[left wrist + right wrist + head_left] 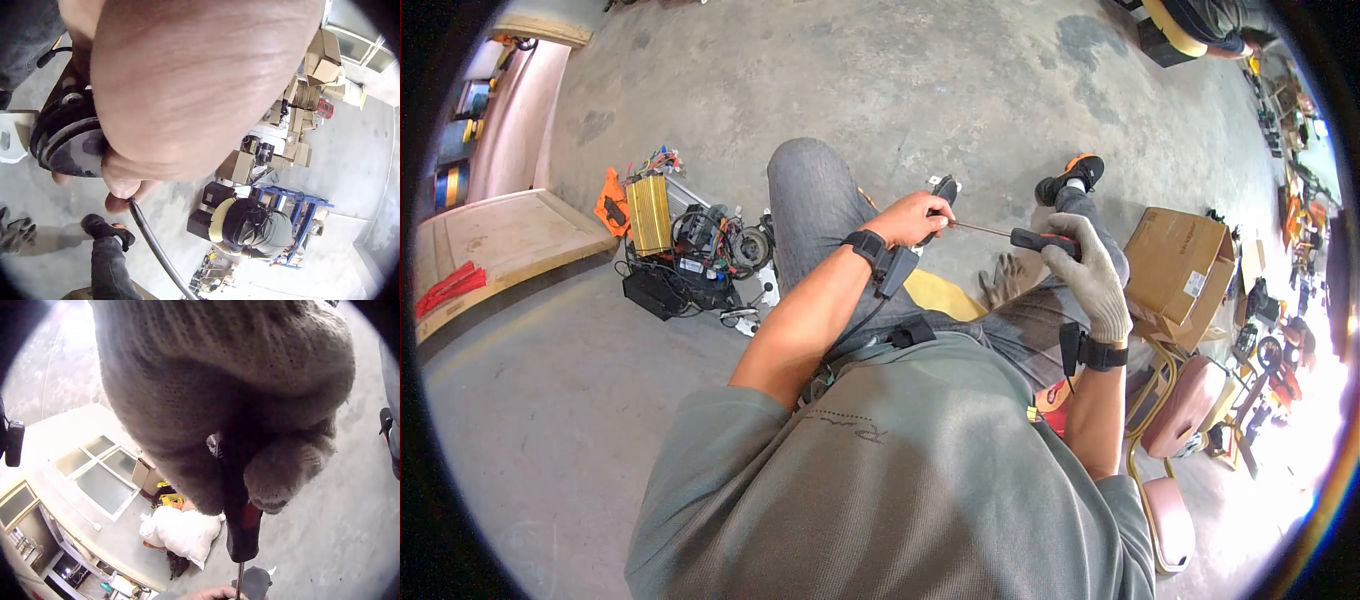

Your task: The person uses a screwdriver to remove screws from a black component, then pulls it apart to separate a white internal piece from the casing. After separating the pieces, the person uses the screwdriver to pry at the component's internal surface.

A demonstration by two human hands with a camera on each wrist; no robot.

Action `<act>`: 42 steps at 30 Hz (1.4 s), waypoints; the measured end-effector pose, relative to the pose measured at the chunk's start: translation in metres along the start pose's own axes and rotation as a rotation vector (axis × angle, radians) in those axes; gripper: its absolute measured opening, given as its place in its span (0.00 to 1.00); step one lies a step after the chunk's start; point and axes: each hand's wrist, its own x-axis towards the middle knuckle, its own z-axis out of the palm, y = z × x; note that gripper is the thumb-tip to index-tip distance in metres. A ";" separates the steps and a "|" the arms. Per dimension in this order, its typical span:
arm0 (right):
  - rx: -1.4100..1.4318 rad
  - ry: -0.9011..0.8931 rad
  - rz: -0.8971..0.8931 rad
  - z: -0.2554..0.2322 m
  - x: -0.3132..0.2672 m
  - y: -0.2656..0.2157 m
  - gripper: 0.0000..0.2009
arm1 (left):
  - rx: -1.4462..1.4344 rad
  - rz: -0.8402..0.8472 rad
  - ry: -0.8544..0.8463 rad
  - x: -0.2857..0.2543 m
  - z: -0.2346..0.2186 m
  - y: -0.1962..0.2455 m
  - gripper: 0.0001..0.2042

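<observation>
above the person's grey-trousered knee (810, 205), the bare left hand (912, 218) curls its fingers round a round black metal part with a white bracket (59, 134), held up just past the knee. the right hand in a knitted grey glove (1088, 272) wraps its fingers tight round the black and red handle of a long screwdriver (1040, 240), whose thin shaft reaches across to the part. the tip looks seated there, so the work seems under way, not finished. a brown cardboard box (1180, 262) sits well right of the knee.

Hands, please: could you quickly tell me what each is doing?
Left hand: grips a round black part.
Right hand, gloved: grips the screwdriver.
</observation>
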 end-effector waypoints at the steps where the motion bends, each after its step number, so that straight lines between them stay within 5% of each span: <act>1: -0.027 0.007 -0.027 0.000 -0.001 -0.001 0.18 | -0.009 -0.013 0.003 0.000 0.001 -0.001 0.07; 14: 0.113 0.074 0.075 0.005 0.000 -0.001 0.18 | 0.022 -0.058 -0.006 -0.003 0.000 0.008 0.08; 17: 0.083 0.086 0.088 0.004 -0.004 -0.009 0.18 | -0.068 -0.083 0.000 -0.007 0.002 0.014 0.16; 20: 0.065 0.157 0.075 0.004 -0.004 -0.007 0.17 | -0.190 -0.025 0.181 -0.011 0.003 0.026 0.31; 22: 0.105 0.231 0.059 0.007 -0.005 -0.008 0.16 | -0.264 -0.206 0.224 -0.010 0.001 0.031 0.40; 26: 0.183 0.350 0.025 0.011 -0.005 -0.004 0.15 | -0.324 -0.199 0.268 -0.006 -0.001 0.027 0.41; 34: 0.292 0.280 0.034 0.022 -0.003 -0.003 0.17 | -0.847 -0.091 0.110 0.004 -0.014 0.002 0.29; 42: 0.269 0.270 0.030 0.025 -0.001 -0.008 0.18 | -0.975 -0.060 0.096 0.003 -0.012 0.010 0.24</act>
